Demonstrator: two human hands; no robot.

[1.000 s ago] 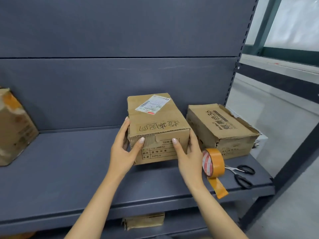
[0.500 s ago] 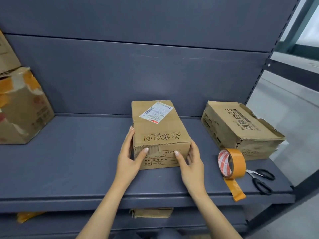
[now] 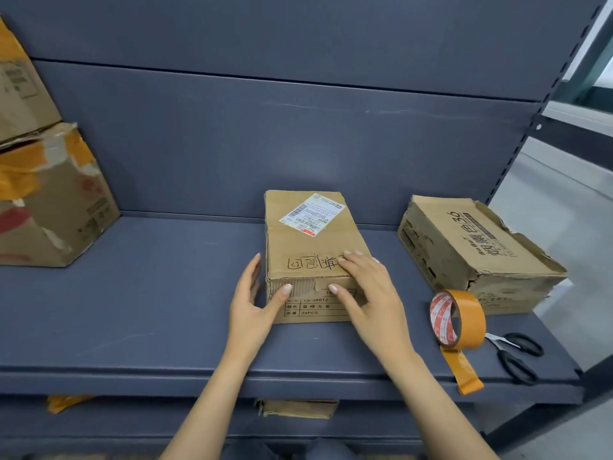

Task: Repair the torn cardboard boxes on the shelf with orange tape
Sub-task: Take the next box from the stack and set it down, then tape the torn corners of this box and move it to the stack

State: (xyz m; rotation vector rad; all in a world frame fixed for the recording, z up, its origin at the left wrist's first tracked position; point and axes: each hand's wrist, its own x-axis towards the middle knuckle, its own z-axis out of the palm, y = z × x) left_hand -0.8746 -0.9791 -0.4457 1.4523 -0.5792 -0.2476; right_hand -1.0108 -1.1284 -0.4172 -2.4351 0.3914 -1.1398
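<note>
Stacked boxes (image 3: 49,200): stood at the far left of the shelf (image 3: 149,310), one on top of the other, both patched with strips of orange tape and visibly crumpled.
Left hand (image 3: 253,305): lay against the left side of the middle box (image 3: 315,254), fingers (image 3: 252,270) straight and together along the side wall, the thumb reaching round onto the front face just under the torn upper edge.
Middle box: sat on the shelf about midway along it, its short face toward the camera, a white shipping label on top and handwritten characters near the front edge; the front top edge showed bare corrugation where the outer paper was ripped.
Right hand (image 3: 371,293): rested over the front right corner of the middle box, fingers spread slightly and lying flat on the top over the handwriting, the thumb pressed on the front face near the tear; nothing was clasped in it.
Tape roll (image 3: 459,318): stood on edge on the shelf to the right of the hands, apart from them, with a loose orange tail hanging over the shelf's front lip.
Right box (image 3: 477,250): lay behind the tape roll, its right edges ragged and torn.
Scissors (image 3: 517,355): black-handled, lay flat just right of the tape roll near the shelf's front edge.
</note>
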